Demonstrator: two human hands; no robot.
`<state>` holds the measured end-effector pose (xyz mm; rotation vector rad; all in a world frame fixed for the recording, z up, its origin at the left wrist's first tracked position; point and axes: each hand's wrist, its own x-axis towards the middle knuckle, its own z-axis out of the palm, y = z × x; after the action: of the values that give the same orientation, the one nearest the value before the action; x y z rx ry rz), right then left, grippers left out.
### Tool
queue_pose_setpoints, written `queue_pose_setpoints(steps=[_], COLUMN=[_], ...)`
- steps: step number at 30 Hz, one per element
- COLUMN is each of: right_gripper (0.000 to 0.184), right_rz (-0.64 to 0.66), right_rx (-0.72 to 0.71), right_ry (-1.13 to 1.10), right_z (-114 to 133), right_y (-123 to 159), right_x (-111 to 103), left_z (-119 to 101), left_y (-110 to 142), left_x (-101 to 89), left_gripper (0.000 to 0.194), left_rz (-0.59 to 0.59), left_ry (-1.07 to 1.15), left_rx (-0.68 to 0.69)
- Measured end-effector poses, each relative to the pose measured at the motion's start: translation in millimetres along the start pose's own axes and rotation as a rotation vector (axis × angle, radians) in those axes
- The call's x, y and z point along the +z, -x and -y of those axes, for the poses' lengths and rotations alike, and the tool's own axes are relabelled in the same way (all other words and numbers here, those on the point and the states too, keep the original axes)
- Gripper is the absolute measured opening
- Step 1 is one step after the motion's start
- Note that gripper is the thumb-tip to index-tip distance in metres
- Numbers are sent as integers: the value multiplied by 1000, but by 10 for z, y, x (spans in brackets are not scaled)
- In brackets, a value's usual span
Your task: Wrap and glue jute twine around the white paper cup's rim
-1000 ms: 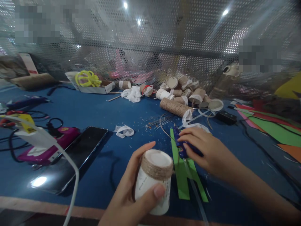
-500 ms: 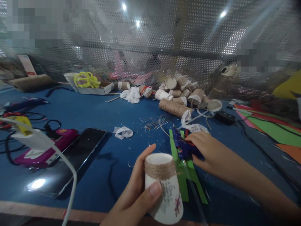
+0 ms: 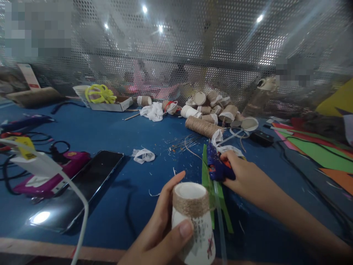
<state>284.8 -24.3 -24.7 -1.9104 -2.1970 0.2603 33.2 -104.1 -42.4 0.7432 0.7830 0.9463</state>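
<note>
My left hand (image 3: 168,228) is wrapped round a white paper cup (image 3: 200,235), held with its narrow end up. Brown twine (image 3: 191,205) circles the cup in a band near that end, and dark lettering and a pink flower print show below. In my right hand (image 3: 242,171) is a blue hot glue gun (image 3: 217,163), its nozzle pointing away from me. From its back a clear glue stick (image 3: 220,221) runs toward me. Green paper strips (image 3: 206,176) lie beneath the gun. A loose strand of twine (image 3: 190,149) curves toward it from the twine spool (image 3: 204,127).
A pile of twine-wrapped cups (image 3: 228,113) stands at the back, by a perforated metal screen (image 3: 171,44). On the left are a phone (image 3: 91,184), a purple power strip (image 3: 52,180) and a white cable (image 3: 85,213). Coloured paper (image 3: 317,151) lies right.
My right hand has lifted the glue gun and turned it slightly, shifting it off the green paper strips. The cup in my left hand has moved slightly right and down.
</note>
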Motion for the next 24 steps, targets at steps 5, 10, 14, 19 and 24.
queue_pose_setpoints(steps=[5,10,14,19,24], right_gripper=[27,20,21,21,16], right_rz=[48,-3,-233,-490,-538], right_rx=[19,66,28,-58,-181], right_ry=[-111,-178,-191,-304,-570], right_z=[-79,-145,-90,-11,41], right_y=[-6,2,16,84,120], right_x=[-8,6,-48,-87,-19], left_z=[-18,36,71,59,-23], left_y=[-23,-49,-77,-76,-68], left_x=[-20,83,127,1,-52], left_gripper=[77,61,54,52,77], left_rz=[-19,-82,-182,-184,-152], left_ry=[-52,-59,-111,-61,50], left_rx=[-2,158,267,228,155])
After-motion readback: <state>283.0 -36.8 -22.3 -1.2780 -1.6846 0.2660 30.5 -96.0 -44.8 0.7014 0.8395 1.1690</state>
